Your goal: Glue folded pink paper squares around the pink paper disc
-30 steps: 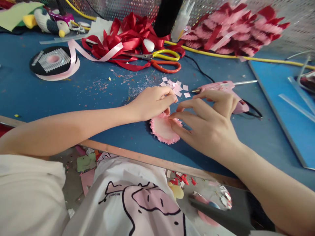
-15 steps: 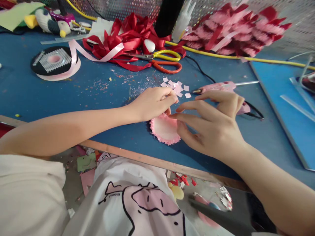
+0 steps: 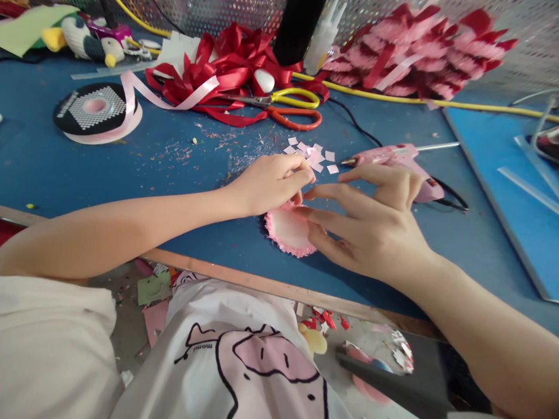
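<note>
A round disc with a pale face and a fuzzy pink rim [image 3: 289, 230] lies on the blue tabletop near its front edge. My left hand [image 3: 275, 183] is at the disc's far edge, fingers curled and closed; what they hold, if anything, is hidden. My right hand [image 3: 371, 224] is open over the disc's right side, with its fingers spread and the lower fingertips on or just above the face. Beyond my left fingers lies a scatter of small pale pink squares [image 3: 317, 156]. The pink glue gun [image 3: 393, 156] lies on its side behind my right hand.
Yellow-and-orange-handled scissors [image 3: 297, 109] rest against a heap of red ribbon [image 3: 227, 64]. A ribbon spool [image 3: 96, 110] lies at the left. Pink and red fuzzy pieces [image 3: 419, 52] are piled at the back right. A yellow cable [image 3: 393, 100] crosses behind; a blue board [image 3: 515, 192] lies right.
My right hand has shifted slightly to the left, its fingers reaching further over the disc. The left hand stays nearly in place.
</note>
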`<state>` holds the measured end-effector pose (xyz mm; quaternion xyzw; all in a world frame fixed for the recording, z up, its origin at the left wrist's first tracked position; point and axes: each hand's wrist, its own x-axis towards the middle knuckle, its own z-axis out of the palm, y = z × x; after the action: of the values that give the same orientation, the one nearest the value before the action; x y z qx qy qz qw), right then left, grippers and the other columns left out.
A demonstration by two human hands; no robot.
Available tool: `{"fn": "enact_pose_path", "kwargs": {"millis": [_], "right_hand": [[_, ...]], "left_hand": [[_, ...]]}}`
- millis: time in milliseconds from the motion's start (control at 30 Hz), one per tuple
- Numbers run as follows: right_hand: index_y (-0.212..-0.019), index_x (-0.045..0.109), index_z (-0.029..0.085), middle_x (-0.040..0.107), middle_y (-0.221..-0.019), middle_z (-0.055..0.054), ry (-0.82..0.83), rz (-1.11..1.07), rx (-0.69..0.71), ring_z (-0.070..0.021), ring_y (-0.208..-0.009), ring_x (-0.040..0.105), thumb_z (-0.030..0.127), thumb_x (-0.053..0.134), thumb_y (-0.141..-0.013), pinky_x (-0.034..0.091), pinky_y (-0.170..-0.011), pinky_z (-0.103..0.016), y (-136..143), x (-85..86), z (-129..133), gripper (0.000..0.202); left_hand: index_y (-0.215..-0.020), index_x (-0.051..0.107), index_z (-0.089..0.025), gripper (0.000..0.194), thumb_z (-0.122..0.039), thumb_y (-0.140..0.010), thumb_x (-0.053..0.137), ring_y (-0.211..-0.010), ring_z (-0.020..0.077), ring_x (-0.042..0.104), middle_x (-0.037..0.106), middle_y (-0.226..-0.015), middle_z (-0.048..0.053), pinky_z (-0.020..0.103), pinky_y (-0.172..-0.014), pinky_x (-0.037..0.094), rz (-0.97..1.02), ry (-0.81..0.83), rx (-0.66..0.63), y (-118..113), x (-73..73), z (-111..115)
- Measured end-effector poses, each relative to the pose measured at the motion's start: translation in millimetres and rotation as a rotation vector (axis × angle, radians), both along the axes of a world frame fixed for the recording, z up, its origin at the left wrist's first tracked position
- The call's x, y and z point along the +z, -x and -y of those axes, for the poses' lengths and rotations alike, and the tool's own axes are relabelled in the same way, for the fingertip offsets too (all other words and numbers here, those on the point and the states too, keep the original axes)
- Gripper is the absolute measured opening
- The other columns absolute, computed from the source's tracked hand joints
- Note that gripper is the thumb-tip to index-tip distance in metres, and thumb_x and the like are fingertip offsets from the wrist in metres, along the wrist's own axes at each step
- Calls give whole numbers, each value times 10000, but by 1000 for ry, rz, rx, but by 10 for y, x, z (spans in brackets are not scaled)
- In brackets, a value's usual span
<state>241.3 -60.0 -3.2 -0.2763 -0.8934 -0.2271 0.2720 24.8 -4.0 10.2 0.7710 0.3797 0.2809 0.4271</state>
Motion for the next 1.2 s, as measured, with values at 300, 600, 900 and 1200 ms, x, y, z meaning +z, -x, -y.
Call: {"fn": "enact_pose_path", "kwargs": {"millis": [300, 600, 900, 1200], "right_hand": [[-1005, 769, 292, 827, -1113, -10, 30, -7, -4, -328, -1155, 650, 206, 732, -955, 409, -937, -499, -16, 38, 23, 107], [-1020, 763, 269, 831, -1113, 3, 33, 33, -4, -293, -1165, 593, 214, 703, -987, 396, -953, -466, -17, 81, 4, 87], [-941, 723, 295, 823, -1008, 41, -25, -130, -144, -250, -1130, 639, 291, 799, -981, 384, -921, -441, -95, 63, -81, 86], [-699, 572, 227, 729, -851, -28, -15, -272, -239, -292, -1027, 659, 447, 781, -979, 384, -933, -478, -265, 52, -251, 413]], "left_hand": [[-1069, 737, -166, 262, -219, -1035, 483, -764, 154, 757, 827, -817, 4, 299, -745, 509, -21, 38, -3, 6, 19, 7], [-1067, 735, -176, 276, -291, -1027, 486, -798, 164, 760, 829, -828, 11, 312, -789, 525, -14, 59, 3, 18, 23, 18], [-1113, 749, -167, 315, -328, -1044, 487, -830, 190, 787, 818, -757, 9, 345, -879, 528, -33, 118, 2, 45, 65, 19], [-1107, 738, -161, 305, -334, -1042, 495, -761, 171, 783, 801, -715, 22, 320, -829, 551, -4, 100, -31, 76, 26, -34]]}}
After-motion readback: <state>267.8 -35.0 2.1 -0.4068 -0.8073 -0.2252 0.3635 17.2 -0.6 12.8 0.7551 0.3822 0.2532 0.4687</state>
